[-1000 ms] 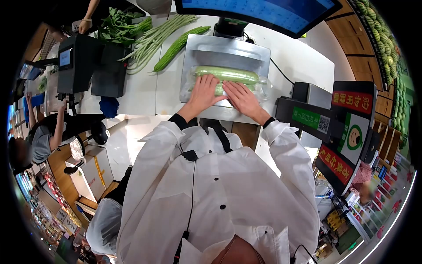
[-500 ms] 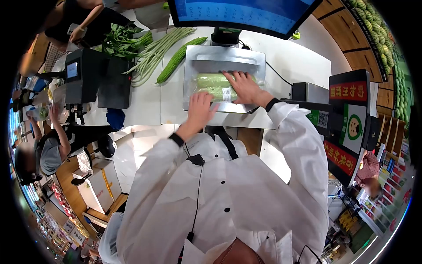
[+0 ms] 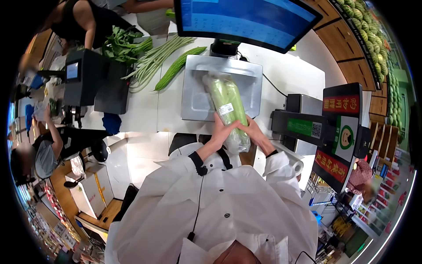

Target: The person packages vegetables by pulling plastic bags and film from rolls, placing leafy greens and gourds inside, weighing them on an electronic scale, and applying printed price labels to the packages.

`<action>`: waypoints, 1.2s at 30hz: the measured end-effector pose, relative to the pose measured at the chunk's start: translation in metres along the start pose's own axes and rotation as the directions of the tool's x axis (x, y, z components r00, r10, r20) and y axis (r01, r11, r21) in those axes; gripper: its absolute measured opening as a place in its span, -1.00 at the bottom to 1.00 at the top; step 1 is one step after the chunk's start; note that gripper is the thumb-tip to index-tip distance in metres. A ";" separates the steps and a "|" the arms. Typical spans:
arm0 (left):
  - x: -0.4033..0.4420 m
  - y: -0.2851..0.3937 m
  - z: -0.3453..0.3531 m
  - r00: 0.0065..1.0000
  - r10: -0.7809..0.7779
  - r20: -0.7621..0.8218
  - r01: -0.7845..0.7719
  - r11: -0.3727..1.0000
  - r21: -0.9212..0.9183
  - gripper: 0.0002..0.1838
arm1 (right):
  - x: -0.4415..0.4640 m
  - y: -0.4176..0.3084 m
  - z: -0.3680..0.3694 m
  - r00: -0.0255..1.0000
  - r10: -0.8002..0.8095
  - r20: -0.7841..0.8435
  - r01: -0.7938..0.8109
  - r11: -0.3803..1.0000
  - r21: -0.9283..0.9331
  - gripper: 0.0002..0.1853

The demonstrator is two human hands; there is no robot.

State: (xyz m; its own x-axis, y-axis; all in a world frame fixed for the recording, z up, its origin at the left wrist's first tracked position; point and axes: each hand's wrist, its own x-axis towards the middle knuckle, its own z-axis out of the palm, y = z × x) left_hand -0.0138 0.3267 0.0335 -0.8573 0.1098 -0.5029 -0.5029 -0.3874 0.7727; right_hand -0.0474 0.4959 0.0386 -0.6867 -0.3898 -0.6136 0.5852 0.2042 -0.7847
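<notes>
A clear plastic pack of long, pale green vegetables (image 3: 228, 94) with a white label lies at a slant over the scale's steel tray (image 3: 193, 88). Its near end reaches past the counter's front edge. My left hand (image 3: 223, 131) is closed around the near part from the left side. From the right, my right hand (image 3: 255, 132) grips the same pack, its thumb near the left one. Left of the tray are a long, bumpy green gourd (image 3: 178, 70), a bunch of long beans (image 3: 154, 61) and leafy greens (image 3: 121, 46).
A monitor (image 3: 246, 20) stands behind the scale. To the right are a QR code reader (image 3: 301, 126) and a sign panel (image 3: 343, 136). A black scale machine (image 3: 83, 79) sits at the left. Other people stand beyond the counter and at far left.
The pack has turned from lying crosswise on the tray to pointing toward me, and has come nearer. Both hands have moved from lying on it to gripping its near end.
</notes>
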 end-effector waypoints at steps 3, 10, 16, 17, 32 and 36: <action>0.018 0.005 0.016 0.987 0.143 0.074 -0.152 0.978 0.140 -0.27 | -0.012 0.015 -0.001 0.980 -0.113 -0.162 0.155 0.949 0.275 -0.40; 0.154 0.040 0.124 0.926 0.015 0.378 -0.180 0.896 0.405 -0.17 | 0.017 -0.016 -0.109 0.787 -0.167 -0.593 0.446 0.819 0.362 -0.60; 0.286 0.007 0.196 0.981 -0.018 0.192 -0.130 0.672 0.729 -0.13 | 0.109 -0.002 -0.213 0.742 -0.067 -0.667 0.445 0.793 0.416 -0.53; 0.299 0.003 0.201 0.983 -0.020 0.181 -0.120 0.675 0.728 -0.13 | 0.122 0.000 -0.221 0.732 -0.026 -0.681 0.445 0.775 0.449 -0.52; 0.326 -0.036 0.195 0.982 -0.010 0.189 -0.122 0.727 0.675 -0.50 | 0.206 0.082 -0.296 0.509 -0.104 -0.855 0.234 0.972 0.020 -0.50; 0.229 0.051 0.142 0.831 0.259 0.493 -0.503 0.728 0.465 -0.60 | 0.217 0.114 -0.303 0.425 -0.206 -0.881 0.425 0.905 -0.007 -0.50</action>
State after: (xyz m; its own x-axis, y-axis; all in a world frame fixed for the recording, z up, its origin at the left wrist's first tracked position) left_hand -0.2518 0.4621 0.0131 -0.8967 0.4418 -0.0264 0.0142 0.0883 0.9960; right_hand -0.2601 0.7067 -0.2110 -0.7925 0.5837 -0.1767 0.2353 0.0254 -0.9716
